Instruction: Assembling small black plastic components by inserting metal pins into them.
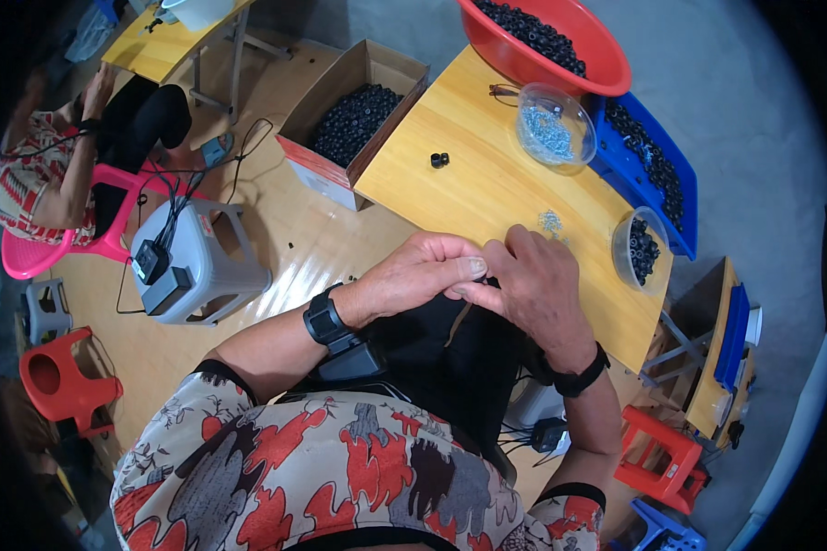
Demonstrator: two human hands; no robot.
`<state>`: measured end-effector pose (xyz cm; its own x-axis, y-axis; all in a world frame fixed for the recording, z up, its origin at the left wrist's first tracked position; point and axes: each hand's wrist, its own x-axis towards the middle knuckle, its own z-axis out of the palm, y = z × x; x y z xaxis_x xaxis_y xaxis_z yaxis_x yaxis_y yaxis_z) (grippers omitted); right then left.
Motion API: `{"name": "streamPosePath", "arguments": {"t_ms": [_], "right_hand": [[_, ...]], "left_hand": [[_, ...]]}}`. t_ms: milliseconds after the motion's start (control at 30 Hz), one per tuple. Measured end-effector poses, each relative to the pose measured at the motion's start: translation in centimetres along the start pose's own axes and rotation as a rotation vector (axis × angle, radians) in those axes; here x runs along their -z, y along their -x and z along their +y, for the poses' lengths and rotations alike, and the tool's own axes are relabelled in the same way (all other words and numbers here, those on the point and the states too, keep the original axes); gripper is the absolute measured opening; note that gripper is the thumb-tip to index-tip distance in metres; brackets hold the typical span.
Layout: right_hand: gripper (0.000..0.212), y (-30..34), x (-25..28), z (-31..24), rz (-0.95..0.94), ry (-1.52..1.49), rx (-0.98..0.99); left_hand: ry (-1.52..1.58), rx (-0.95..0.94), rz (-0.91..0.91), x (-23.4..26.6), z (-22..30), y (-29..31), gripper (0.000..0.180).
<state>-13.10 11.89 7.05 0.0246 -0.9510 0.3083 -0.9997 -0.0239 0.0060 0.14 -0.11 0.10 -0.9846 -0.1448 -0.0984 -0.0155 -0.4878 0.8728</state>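
Note:
Over my lap, just off the table's near edge, my left hand (438,269) and my right hand (535,283) meet with thumbs and fingertips pressed together. Between them shows a bit of a small black part (490,280), mostly hidden by the fingers. A scatter of small silvery screws (550,221) lies on the yellow table (450,197) just beyond my right hand. Farther back two small black cylindrical parts (439,160) stand side by side. A clear tub (636,250) of black parts sits to the right of my right hand.
Another clear tub (555,129) holds silvery screws. Behind it are a red basin (606,73) and a blue tray (687,197) with black parts. A cardboard box (297,129) of black parts stands left of the table. A grey stool (198,248) carries cables; another person (50,174) sits far left.

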Motion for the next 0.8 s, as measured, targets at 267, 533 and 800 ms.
{"name": "streamPosePath", "arguments": {"t_ms": [267, 533, 800], "right_hand": [[0.04, 1.0, -1.2, 0.7, -0.047, -0.017, 0.028], [0.041, 2.1, -1.7, 0.8, -0.084, -0.016, -0.016], [0.046, 2.3, -1.9, 0.7, -0.061, 0.007, -0.004]], "left_hand": [[-0.007, 0.164, -0.077, 0.2, 0.9, 0.2, 0.028], [-0.079, 0.276, -0.095, -0.4, 0.8, 0.3, 0.029], [-0.117, 0.148, -0.071, -0.7, 0.2, 0.4, 0.027]]}}
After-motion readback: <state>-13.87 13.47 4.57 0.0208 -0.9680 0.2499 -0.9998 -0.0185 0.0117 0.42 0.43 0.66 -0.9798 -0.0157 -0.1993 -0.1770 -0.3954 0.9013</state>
